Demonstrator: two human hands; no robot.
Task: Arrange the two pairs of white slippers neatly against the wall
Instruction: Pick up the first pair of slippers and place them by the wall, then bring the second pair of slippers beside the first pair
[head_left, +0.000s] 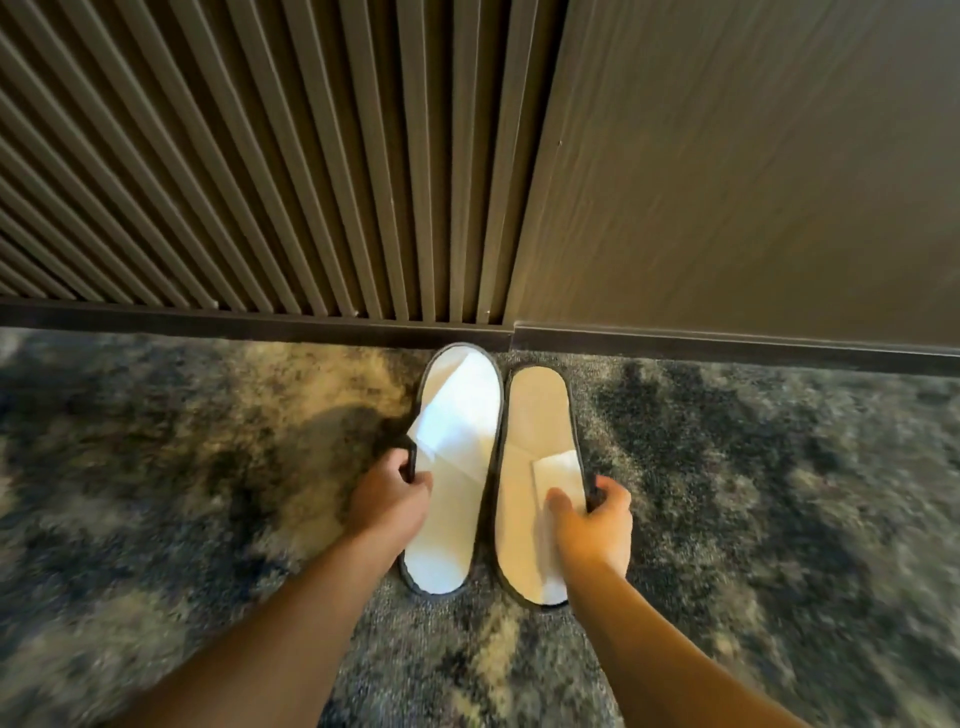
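We see two white slippers side by side on the patterned carpet (208, 467), their far ends at the dark baseboard (260, 319) under the slatted wall (260, 182). Our left hand (387, 501) pinches the outer dark rim of the left slipper (457, 415), fingers curled around the edge. Our right hand (597, 525) grips the right slipper (535, 415) at its outer rim, thumb pressed on the white strap and fingers wrapped over the edge; the two slippers nearly touch along their inner sides.

The head view looks steeply down from close above the carpet (208, 493), facing the wall (727, 182).
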